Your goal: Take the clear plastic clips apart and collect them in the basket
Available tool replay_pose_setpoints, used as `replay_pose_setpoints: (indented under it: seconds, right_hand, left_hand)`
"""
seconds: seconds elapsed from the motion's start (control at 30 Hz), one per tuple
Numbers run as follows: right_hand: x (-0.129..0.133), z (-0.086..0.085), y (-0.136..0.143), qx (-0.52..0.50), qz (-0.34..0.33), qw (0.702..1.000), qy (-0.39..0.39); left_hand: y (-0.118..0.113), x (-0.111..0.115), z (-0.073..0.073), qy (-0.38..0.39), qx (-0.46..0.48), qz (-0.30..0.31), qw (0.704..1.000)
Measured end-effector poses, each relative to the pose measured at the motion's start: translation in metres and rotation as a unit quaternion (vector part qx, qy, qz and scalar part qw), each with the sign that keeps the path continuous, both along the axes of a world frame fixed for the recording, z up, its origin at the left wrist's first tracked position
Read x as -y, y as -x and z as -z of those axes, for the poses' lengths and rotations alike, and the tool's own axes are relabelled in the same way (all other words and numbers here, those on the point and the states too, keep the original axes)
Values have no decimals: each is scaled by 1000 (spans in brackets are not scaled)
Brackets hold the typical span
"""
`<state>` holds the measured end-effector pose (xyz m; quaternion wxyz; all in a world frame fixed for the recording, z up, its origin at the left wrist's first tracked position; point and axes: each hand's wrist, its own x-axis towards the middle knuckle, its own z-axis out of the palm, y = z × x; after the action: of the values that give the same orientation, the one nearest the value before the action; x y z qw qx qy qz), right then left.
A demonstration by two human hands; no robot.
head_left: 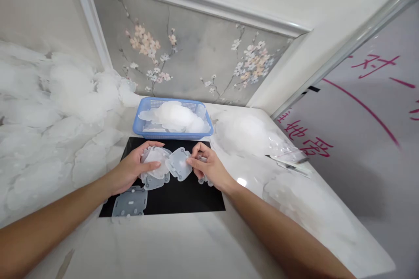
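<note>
Over the black mat, short of the counter's back edge, your left grip pinches a plastic stack, your right grip one sheet; you're apparently separating them, so the next move likely needs light fingertips.

Light: bright, rather even | Glare: small white spot on the surface | Overexposed: central white pile, details lost | Shadow: soft, low on the whiteboard | Focus: translucent plates fairly clear, left heap smeared | Edges: wide-angle stretching
</note>
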<state>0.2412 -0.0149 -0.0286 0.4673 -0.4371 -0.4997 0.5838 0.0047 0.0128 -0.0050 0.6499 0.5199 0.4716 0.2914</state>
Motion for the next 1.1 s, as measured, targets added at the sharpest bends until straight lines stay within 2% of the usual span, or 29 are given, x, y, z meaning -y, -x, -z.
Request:
replay_pose_setpoints:
  seconds: [0.47,0.97,1.1]
  right_hand:
    - [-2,2,-2,6,16,1000,20]
    - [-5,8,-3,-17,12,1000,13]
    - [-4,6,-2,-15,34,999,4]
  left_hand:
    - [5,-3,-1,53,51,-6,997]
    - [6,-4,0,51,46,10,998]
    - [6,-4,1,47,46,10,998]
